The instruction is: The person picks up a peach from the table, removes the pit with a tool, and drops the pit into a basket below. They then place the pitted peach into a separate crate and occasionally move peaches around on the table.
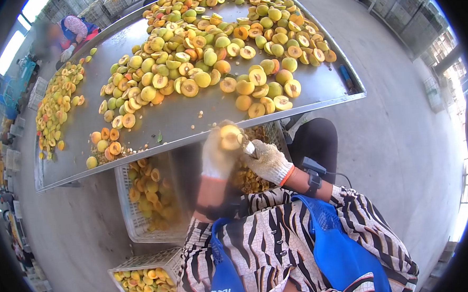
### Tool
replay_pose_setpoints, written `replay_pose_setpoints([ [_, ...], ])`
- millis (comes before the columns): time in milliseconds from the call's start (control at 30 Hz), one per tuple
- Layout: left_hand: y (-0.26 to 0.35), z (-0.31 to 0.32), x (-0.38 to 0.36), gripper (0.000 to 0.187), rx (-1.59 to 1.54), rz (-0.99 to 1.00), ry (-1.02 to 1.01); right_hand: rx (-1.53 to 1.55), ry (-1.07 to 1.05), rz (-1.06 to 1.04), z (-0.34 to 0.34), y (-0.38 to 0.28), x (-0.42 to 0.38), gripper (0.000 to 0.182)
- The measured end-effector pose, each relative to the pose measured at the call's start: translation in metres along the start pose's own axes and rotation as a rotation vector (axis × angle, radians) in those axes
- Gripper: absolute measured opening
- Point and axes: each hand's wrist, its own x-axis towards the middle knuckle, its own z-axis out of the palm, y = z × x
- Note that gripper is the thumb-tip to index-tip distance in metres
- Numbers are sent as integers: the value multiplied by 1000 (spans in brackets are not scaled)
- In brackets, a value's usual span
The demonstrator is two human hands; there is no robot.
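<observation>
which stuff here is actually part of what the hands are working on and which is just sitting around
In hand:
- peach half, held up by the left hand
- small metal tool in the right hand, tip at the fruit
- pile of halved peaches on the metal table
- white crates of halves below

Lying about:
- blue-handled item at the table's edge
- stacked crates in the background

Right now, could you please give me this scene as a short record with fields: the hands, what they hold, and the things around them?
left hand: white-gloved left hand, grip shut on a yellow halved peach
right hand: knit-gloved right hand, holds a small metal blade against the fruit
table: grey metal table with many halved yellow-orange peaches
below: white plastic crate with fruit pieces
far left: another person's sleeve at the table
</observation>
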Motion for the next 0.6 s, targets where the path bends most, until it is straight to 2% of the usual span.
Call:
replay_pose_setpoints([
  [67, 2, 5, -4, 31, -46, 13, 3, -69, -58, 42, -2, -15, -3, 27],
  [167, -1, 9, -5, 27, -163, 24, -13, 9, -6, -116, 9, -2, -1, 29],
  [233, 0, 14, -8, 27, -206, 40, -41, 19, 11, -136, 13, 3, 0, 27],
  [267, 4, 17, -11, 26, -277, 13, -33, 25, 18, -146, 15, 5, -1, 26],
  [367, 15, 28, -18, 23, -614, -141, 47, -28, -137, -28, 0, -16, -9, 26],
  [467, -7, 17, -8, 32, -394, -91, 135, -6, -84, -79, 14, 1, -6, 26],
  [533, -22, 14, -4, 30, -104, 107, 157, -3, -95, -86, 23, 12, -2, 25],
  [600, -28, 17, -3, 28, 69, 223, 186, 82, -93, -106, 30, 19, 0, 25],
])
